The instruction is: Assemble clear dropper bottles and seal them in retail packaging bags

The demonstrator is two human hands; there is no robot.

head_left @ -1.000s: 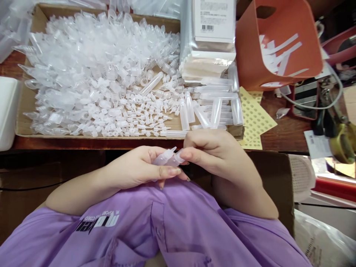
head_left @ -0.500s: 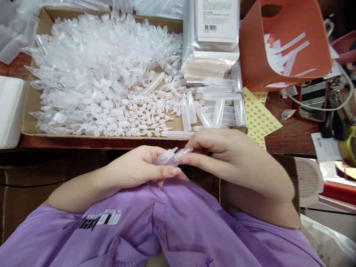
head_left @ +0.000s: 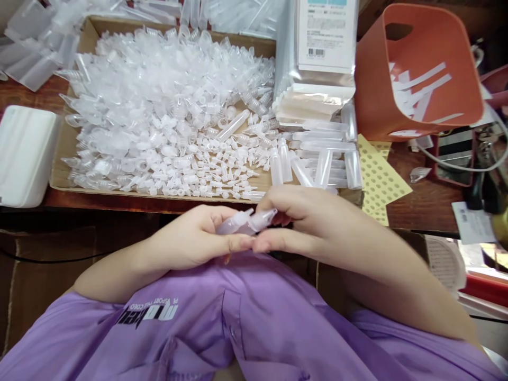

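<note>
Two small translucent plastic bottles with pointed nozzle tips lie side by side in my left hand, which is closed round their bodies. The rear bottle points up and right. Beside it, the front bottle has its clear nozzle cap between the thumb and curled fingers of my right hand. My right thumb lies just below that cap, close to my left thumb tip. The fingertips behind the cap are partly hidden. Both hands are above my lap, in front of the table edge.
A shallow cardboard box heaped with clear nozzle caps, small white tips and tubes lies ahead. Packaged bags, an orange bin with paper strips and yellow sticker sheets are right; a white box is left.
The view has shifted, so the table things appear farther right. My right thumb has slid down from the front bottle's cap, and its fingers have spread slightly. My left hand still holds both bottles.
</note>
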